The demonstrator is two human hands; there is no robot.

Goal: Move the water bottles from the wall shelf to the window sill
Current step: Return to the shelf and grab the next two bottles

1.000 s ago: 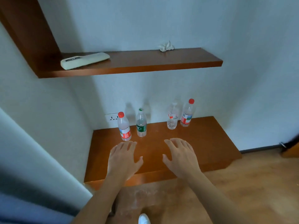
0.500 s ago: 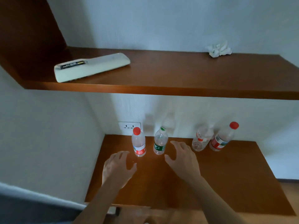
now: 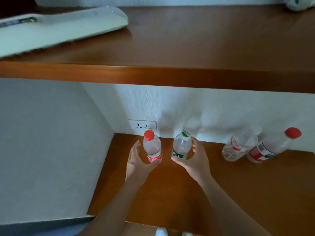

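While both arms reach forward | left hand (image 3: 138,160) cupping red-capped bottle (image 3: 152,147) | right hand (image 3: 196,159) cupping green-label bottle (image 3: 181,147)

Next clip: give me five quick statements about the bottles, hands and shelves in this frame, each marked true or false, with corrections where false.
1. Four bottles stand on the lower shelf. True.
2. The left hand is at the red-capped bottle. True; its fingers curl around the bottle's lower part.
3. The right hand reaches for the far-right bottle. False; it is at the green-label bottle.
4. The upper shelf is bare. False; a white remote control lies on it.
5. A wall socket sits behind the red-capped bottle. True.
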